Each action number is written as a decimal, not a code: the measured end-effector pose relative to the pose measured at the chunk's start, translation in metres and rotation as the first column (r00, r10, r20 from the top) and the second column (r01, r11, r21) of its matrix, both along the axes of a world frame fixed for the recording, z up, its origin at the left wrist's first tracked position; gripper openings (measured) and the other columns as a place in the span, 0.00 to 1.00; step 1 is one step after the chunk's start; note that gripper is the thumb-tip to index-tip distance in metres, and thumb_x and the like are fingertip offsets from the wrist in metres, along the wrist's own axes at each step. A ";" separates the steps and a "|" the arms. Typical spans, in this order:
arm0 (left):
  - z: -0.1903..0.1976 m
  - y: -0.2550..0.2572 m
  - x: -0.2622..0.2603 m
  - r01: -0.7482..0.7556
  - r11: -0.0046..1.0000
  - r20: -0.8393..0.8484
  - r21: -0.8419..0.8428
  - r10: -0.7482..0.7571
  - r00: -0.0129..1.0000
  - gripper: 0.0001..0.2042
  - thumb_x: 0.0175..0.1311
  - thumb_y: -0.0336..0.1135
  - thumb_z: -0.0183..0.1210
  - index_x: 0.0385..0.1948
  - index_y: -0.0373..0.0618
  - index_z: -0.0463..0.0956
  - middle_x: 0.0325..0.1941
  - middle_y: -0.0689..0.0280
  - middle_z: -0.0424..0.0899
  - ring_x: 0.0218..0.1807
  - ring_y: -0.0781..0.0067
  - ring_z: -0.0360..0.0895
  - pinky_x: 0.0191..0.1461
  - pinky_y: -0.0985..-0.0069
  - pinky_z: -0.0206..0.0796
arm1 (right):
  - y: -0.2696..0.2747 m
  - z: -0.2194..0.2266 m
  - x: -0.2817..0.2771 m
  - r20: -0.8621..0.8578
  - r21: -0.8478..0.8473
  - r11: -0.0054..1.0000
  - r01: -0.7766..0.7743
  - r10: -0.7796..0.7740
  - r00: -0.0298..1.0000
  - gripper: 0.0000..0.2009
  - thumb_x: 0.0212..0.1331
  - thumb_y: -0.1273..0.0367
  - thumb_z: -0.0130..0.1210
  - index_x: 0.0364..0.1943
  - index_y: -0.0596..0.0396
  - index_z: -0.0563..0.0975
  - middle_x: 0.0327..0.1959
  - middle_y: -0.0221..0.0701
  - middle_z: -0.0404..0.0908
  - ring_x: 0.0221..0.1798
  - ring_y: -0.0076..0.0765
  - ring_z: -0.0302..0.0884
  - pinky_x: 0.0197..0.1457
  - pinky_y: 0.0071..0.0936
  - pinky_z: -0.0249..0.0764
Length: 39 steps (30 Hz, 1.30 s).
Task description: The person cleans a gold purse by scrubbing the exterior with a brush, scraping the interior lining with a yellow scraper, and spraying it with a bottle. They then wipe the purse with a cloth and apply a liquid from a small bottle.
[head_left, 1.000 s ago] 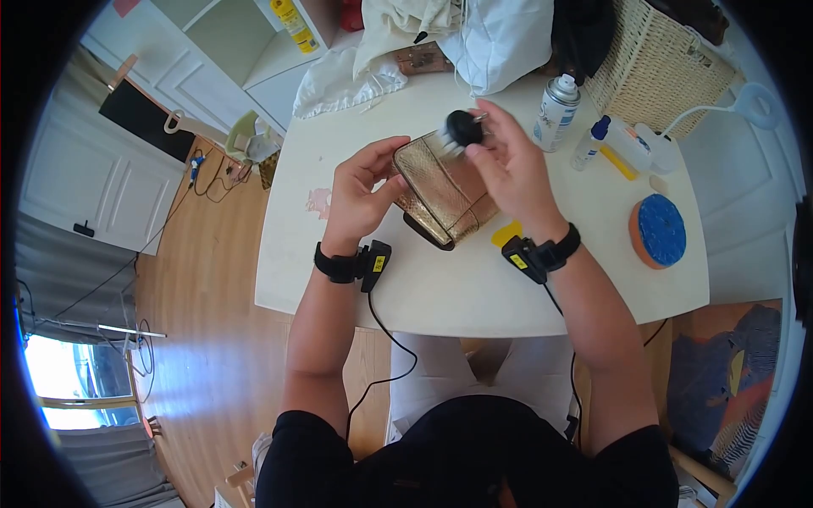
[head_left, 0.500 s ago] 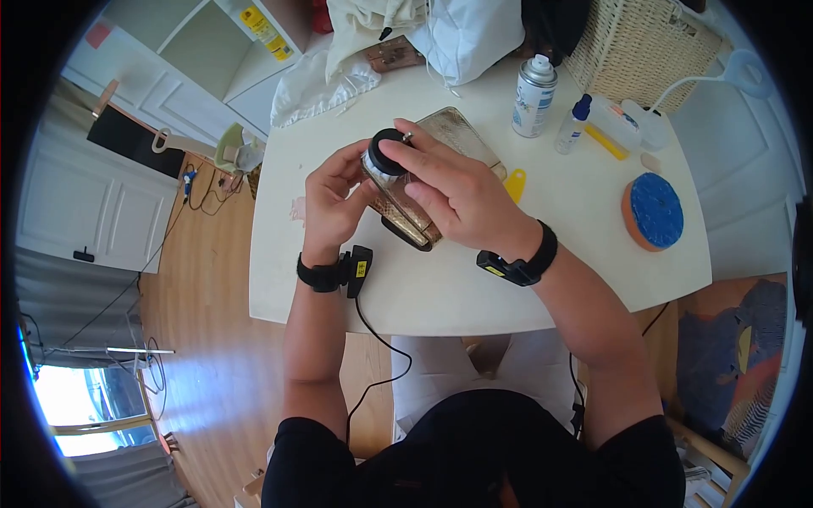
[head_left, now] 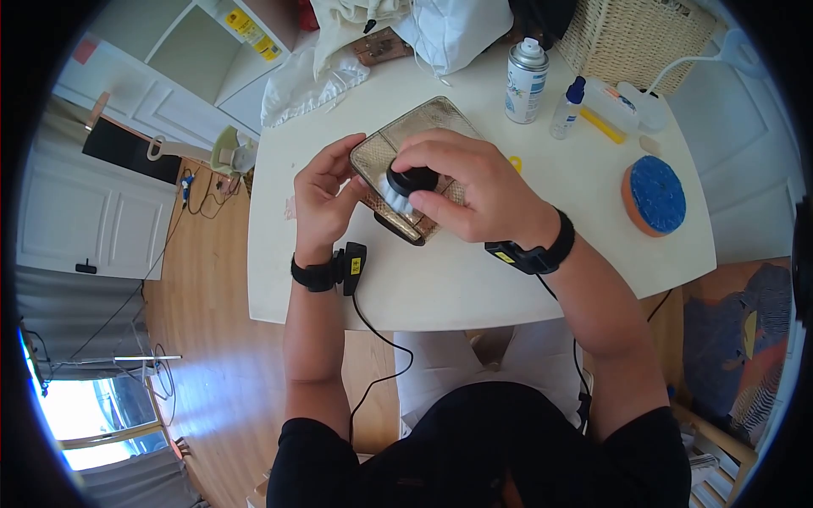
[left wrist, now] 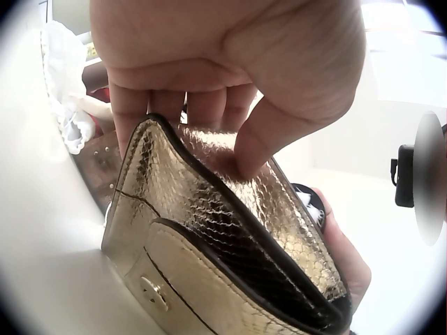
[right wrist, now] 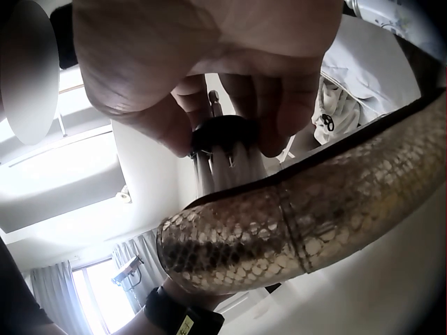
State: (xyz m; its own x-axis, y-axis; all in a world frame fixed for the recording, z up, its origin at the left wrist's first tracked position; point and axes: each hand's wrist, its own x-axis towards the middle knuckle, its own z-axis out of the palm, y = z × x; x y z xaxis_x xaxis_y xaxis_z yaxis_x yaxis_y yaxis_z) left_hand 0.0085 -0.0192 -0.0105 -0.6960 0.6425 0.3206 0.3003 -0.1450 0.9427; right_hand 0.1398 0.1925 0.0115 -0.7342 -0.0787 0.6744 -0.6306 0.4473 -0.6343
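A gold snakeskin-textured bag (head_left: 430, 118) is held tilted above the white table by the left hand (head_left: 323, 199). In the left wrist view the left thumb lies on the bag's gold face (left wrist: 209, 150), with the fingers behind its dark edge. The right hand (head_left: 487, 186) pinches a round black-backed brush (head_left: 412, 179), its white bristles against the bag. The right wrist view shows the brush's black back (right wrist: 225, 132) between thumb and fingers, bristles down at the bag's edge (right wrist: 307, 209).
On the table (head_left: 593, 203) stand a spray can (head_left: 526, 82) and a small blue-capped bottle (head_left: 567, 110). A blue-topped orange round pad (head_left: 654, 196) lies at the right. White cloth bags (head_left: 457, 30) and a wicker basket (head_left: 639, 42) are at the back.
The right hand has carried the brush first left to the bag's corner, then slightly right and down onto its face. The left hand keeps its hold and has shifted slightly left.
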 end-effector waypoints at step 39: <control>0.000 0.010 0.003 0.001 0.945 0.252 -0.326 0.085 0.964 0.05 0.71 0.30 0.58 0.39 0.38 0.76 0.33 0.67 0.83 0.35 0.81 0.79 0.37 0.80 0.77 | 0.068 -0.016 -0.018 0.054 -0.271 0.704 0.657 -0.670 0.741 0.07 0.62 0.68 0.61 0.40 0.55 0.81 0.29 0.36 0.86 0.27 0.37 0.82 0.34 0.29 0.77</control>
